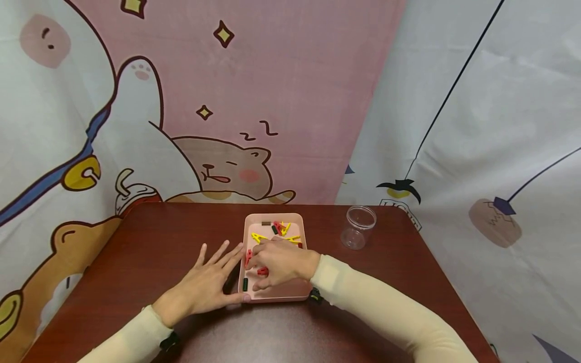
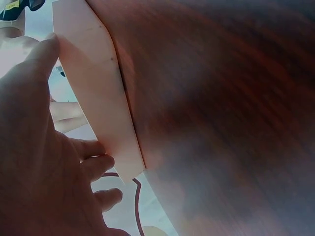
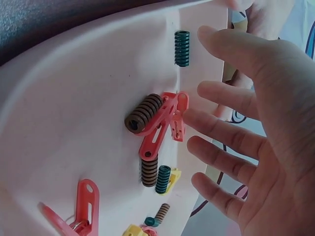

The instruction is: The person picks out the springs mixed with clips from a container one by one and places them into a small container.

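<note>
A pale pink tray (image 1: 290, 298) holds small clips and coil springs. My left hand (image 1: 201, 285) rests at its left side, fingers spread, the thumb touching the near left corner and the fingertips at the rim. Over the tray reaches my right hand (image 1: 283, 259), its fingers slightly bent with nothing between them. In the right wrist view, a green spring (image 3: 182, 48) lies near the thumb. Red clips (image 3: 156, 129) lie against a brown spring (image 3: 143, 112) near the fingertips, and another red clip (image 3: 89, 204) lies apart. Yellow clips (image 1: 258, 237) are partly hidden behind the right hand.
A clear, open-topped plastic jar (image 1: 356, 234) stands on the dark red-brown table (image 1: 190, 227), right of the tray. Behind the table hangs a printed cloth (image 1: 290, 101) with cartoon animals.
</note>
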The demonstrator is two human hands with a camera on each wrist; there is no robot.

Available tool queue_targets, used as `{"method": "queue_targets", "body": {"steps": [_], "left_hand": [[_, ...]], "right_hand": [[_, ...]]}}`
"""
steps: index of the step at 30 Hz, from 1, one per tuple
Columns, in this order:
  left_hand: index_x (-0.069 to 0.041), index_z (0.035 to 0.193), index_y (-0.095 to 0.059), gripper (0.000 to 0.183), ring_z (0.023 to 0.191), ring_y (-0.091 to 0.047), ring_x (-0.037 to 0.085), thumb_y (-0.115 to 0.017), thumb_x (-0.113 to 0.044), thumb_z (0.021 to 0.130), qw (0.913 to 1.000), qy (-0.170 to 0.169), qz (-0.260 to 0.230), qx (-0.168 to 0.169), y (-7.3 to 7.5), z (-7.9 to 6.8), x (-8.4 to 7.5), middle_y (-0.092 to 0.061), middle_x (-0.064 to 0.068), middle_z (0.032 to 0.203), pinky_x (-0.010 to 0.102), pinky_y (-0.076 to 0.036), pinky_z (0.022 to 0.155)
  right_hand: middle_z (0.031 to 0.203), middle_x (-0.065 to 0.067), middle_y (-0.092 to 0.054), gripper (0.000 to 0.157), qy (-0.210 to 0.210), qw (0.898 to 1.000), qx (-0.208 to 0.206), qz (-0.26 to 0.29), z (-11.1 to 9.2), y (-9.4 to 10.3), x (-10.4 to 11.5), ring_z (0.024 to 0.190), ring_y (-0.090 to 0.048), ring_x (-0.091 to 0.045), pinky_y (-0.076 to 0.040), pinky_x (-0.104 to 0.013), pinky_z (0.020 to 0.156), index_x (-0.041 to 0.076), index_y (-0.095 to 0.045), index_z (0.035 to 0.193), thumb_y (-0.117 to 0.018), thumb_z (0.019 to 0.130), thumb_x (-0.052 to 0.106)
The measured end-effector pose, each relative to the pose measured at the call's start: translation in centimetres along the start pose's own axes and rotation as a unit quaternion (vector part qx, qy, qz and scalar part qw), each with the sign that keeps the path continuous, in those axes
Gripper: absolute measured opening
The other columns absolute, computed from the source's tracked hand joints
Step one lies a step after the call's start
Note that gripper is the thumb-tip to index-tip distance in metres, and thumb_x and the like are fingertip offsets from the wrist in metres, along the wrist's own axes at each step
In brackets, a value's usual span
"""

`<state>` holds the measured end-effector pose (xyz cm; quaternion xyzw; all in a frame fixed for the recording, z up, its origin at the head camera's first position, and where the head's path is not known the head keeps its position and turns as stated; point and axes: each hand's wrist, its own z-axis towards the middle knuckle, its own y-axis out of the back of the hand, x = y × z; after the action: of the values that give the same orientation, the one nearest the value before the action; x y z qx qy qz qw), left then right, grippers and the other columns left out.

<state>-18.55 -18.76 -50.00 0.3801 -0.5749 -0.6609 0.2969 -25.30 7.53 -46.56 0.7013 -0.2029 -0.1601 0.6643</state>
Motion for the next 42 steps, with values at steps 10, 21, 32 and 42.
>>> {"method": "queue_targets", "body": {"steps": [10,21,32,42], "left_hand": [[-0.014,0.183,-0.040,0.118,0.180,-0.031,0.045,-0.061,-0.095,0.099,1.0000,-0.004,-0.001,-0.002,-0.1,0.0,0.1,-0.036,0.006,0.193,0.092,-0.021,0.134],[-0.015,0.184,-0.036,0.120,0.180,-0.032,0.045,-0.060,-0.096,0.099,1.0000,-0.002,-0.003,-0.001,-0.1,0.1,0.1,-0.034,0.005,0.194,0.091,-0.024,0.134],[-0.014,0.184,-0.038,0.119,0.179,-0.032,0.046,-0.062,-0.094,0.099,1.0000,0.001,-0.010,0.000,0.1,-0.1,0.0,-0.033,0.005,0.194,0.092,-0.023,0.134],[-0.012,0.183,-0.038,0.119,0.180,-0.030,0.045,-0.063,-0.093,0.099,0.9999,0.001,-0.013,0.004,0.1,-0.1,0.0,-0.034,0.007,0.194,0.092,-0.021,0.134]], "right_hand": [[0.136,0.015,-0.080,0.049,0.016,1.000,-0.004,-0.004,0.8,-0.5,-0.1,0.123,-0.073,-0.002,-0.062,-0.044,0.109,0.038,-0.086,0.140,-0.088,0.098,0.064],[0.130,0.013,-0.081,0.044,0.041,0.999,0.005,0.000,1.3,-0.8,-0.1,0.118,-0.070,-0.006,-0.062,-0.038,0.105,0.036,-0.088,0.137,-0.090,0.099,0.058],[0.119,0.018,-0.082,0.033,0.051,0.999,0.002,-0.019,2.1,-1.3,0.1,0.113,-0.070,-0.008,-0.059,-0.032,0.093,0.038,-0.091,0.123,-0.092,0.097,0.058],[0.114,0.021,-0.081,0.031,0.050,0.998,0.018,-0.020,2.5,-1.0,0.4,0.108,-0.072,-0.001,-0.056,-0.027,0.089,0.038,-0.092,0.121,-0.095,0.096,0.056]]}}
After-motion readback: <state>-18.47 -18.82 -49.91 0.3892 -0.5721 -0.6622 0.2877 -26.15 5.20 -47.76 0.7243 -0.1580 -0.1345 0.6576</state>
